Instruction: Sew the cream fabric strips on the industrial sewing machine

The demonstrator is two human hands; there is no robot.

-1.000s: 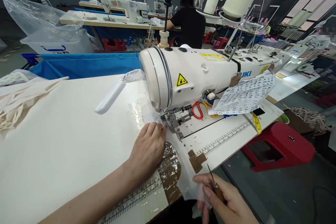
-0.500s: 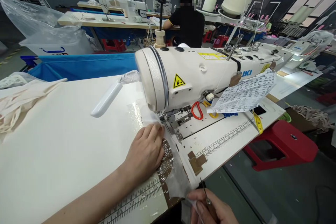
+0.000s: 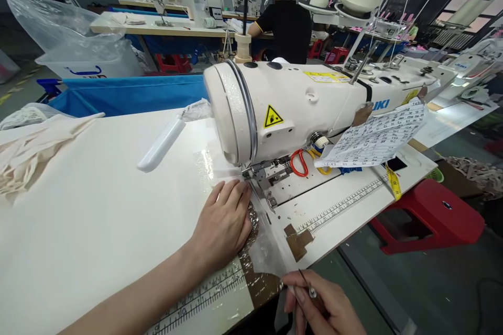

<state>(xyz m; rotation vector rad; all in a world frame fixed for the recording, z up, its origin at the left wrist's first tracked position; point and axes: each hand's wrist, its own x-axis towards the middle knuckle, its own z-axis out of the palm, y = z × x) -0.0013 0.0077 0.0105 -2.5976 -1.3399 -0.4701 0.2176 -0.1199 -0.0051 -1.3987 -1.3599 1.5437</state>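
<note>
My left hand [image 3: 225,220] lies palm down with fingers stretched out on a strip of thin white fabric [image 3: 269,248], just in front of the sewing machine's [image 3: 251,115] presser foot area. Under and beside it the table is covered with brown and clear tape [image 3: 251,272]. At the table's front edge my right hand [image 3: 320,303] is closed around an awl [image 3: 313,293], its thin metal point sticking up between the fingers. The thumb and forefinger of that hand also pinch the near end of the white fabric. The needle itself is hidden.
Red-handled scissors [image 3: 299,163] and a handwritten sheet [image 3: 373,136] are by the machine. A white plastic-like bar [image 3: 162,145] and cream fabric [image 3: 35,152] lie leftward. A red stool [image 3: 428,214] stands right. A person in black [image 3: 288,26] sits behind.
The view has shifted slightly. My right hand and the near end of the white fabric have moved a little toward the machine. My left hand stays flat near the presser foot.
</note>
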